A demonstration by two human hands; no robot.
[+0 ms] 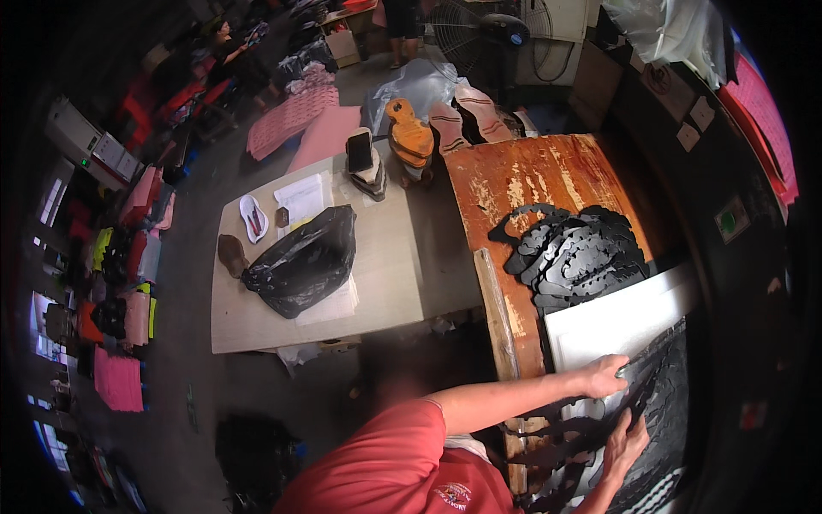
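My left hand (606,375) is closed at the edge of a black sheet (666,377) with shapes cut through it, and a small greenish spot shows by its fingertips. Just below it, my right hand (628,441) has its fingers curled on a strip of the same black material, the thumb side partly hidden. The sheet lies partly over a white board (621,319) on the right-hand workbench. Beyond the board is a heap of black cut-out pieces (582,257) with notched edges. Dark strips hang below my left forearm.
The worn orange-brown wooden bench (488,184) has a raised wooden edge on its left. A pale table (402,283) to the left carries a black plastic bag (308,261), papers and a phone on a stack (360,154). Orange sole-shaped templates (409,133) and a fan (488,38) stand behind.
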